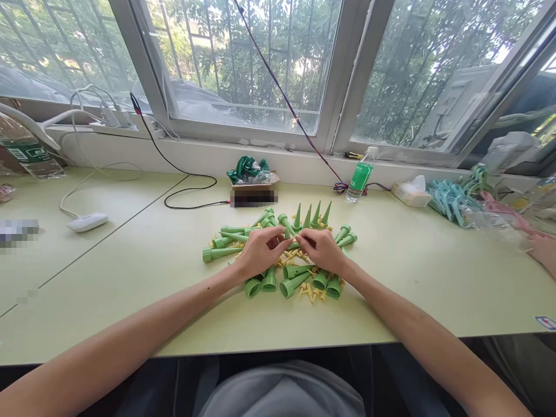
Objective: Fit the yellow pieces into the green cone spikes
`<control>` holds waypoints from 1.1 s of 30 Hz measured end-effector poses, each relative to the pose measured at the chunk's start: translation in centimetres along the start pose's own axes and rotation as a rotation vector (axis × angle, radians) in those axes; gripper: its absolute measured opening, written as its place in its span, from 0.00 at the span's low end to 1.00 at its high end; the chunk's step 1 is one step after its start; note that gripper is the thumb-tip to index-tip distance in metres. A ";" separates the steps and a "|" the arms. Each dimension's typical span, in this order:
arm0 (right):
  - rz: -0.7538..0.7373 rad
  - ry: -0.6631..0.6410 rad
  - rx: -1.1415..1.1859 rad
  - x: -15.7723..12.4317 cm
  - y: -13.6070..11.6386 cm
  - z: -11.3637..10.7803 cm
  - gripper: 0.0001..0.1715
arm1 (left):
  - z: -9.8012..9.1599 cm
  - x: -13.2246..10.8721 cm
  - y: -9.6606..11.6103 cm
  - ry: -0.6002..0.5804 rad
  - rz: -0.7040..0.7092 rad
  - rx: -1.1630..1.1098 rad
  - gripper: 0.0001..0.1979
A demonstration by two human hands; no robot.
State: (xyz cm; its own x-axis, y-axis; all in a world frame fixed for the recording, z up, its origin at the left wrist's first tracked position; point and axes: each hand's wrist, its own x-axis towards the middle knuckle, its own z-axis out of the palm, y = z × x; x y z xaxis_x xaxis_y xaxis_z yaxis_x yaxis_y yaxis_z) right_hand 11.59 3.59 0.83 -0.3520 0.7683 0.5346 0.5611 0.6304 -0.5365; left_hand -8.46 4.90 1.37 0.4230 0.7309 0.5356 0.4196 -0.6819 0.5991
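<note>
My left hand [263, 250] is closed in a pinch over the middle of a pile of green threaded plastic spikes; the tip of one green plastic spike [287, 233] shows at its fingertips. Close beside it, my right hand [322, 250] is also pinched, its fingertips almost meeting the left ones. Whatever lies between the right fingers is too small to name. Around both hands lie more green spikes [221, 253], several of them standing point up [316, 214] behind the right hand. Small yellow plastic nozzles [310, 291] are scattered among them, partly hidden under my hands.
Behind the pile sits a small box [254, 184] with green plastic wrapping. A water bottle [359, 175] and a tissue box [412, 192] stand near the window. A black cable [191, 205] and a white device [88, 222] lie left. At right are teal plastic pieces [447, 200] and another person's hand [544, 255].
</note>
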 end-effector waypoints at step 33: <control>-0.015 0.135 0.104 -0.1 -0.5 -0.2 0.14 | -0.1 0.4 -0.1 -0.013 -0.021 -0.072 0.26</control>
State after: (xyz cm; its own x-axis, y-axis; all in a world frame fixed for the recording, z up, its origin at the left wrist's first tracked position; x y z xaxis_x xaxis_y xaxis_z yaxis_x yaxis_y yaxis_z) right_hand 11.49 3.25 1.17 -0.2516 0.7414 0.6221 0.4738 0.6549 -0.5888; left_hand -8.38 5.23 1.58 0.4259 0.7439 0.5151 0.3693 -0.6626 0.6516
